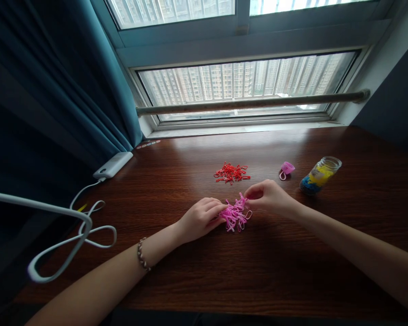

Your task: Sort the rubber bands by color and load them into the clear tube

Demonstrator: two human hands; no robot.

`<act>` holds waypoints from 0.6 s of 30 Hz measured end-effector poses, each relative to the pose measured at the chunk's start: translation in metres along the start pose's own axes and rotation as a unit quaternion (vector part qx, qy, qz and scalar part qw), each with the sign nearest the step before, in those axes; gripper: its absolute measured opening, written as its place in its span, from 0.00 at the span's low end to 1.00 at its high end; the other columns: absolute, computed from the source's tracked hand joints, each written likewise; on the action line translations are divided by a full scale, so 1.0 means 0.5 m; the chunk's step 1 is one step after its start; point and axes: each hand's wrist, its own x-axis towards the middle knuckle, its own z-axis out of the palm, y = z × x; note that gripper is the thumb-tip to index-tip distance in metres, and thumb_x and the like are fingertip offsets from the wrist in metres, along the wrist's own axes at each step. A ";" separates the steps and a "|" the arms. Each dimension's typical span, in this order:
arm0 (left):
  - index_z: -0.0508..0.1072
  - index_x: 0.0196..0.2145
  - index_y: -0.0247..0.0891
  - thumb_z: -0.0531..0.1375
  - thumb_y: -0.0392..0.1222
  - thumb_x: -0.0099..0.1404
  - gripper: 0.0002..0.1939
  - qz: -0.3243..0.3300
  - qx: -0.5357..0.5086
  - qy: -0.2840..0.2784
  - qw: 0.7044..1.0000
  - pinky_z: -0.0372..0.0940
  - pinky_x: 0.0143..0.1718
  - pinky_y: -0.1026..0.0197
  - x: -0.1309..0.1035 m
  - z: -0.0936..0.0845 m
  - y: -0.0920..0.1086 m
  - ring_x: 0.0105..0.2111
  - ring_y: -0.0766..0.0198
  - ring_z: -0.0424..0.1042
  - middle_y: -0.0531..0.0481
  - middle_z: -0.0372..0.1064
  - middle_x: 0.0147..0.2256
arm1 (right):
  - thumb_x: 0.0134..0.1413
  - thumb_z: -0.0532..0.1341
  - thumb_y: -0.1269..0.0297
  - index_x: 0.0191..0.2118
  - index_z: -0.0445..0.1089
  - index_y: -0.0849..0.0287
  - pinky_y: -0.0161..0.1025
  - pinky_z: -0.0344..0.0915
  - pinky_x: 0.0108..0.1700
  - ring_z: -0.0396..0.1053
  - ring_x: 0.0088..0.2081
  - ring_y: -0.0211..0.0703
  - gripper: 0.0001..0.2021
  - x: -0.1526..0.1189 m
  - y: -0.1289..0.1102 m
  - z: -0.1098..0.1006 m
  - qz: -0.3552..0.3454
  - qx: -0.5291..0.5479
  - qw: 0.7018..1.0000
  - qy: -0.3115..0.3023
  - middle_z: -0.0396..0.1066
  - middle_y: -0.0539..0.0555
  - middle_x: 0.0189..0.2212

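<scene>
A heap of small pink plastic looped clips (236, 214), which look like stitch markers, lies on the dark wooden table between my hands. My left hand (201, 216) comes in from the left, fingers curled together, with its fingertips closed on the heap's left edge. At the heap's upper right, thumb and index finger of my right hand (268, 197) pinch at a pink clip; the fingertips partly hide it. Just beyond the pink heap is a separate pile of similar red clips (231, 173).
A clear jar (320, 174) with yellow and blue pieces stands at the right, near a pink cap (287, 168) with a loop. On the left, a white device (114, 165) joins a coiled white cable (85, 226). A window and metal bar (251, 103) are behind the table (177, 280).
</scene>
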 end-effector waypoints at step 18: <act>0.66 0.45 0.36 0.55 0.32 0.59 0.14 0.060 0.016 0.021 0.998 0.64 0.43 0.56 0.004 -0.008 -0.003 0.41 0.60 0.66 0.44 0.69 0.39 | 0.41 0.61 0.68 0.28 0.73 0.64 0.32 0.65 0.26 0.68 0.24 0.36 0.07 -0.048 -0.090 -0.165 -0.014 0.036 0.995 0.087 0.72 0.52 0.21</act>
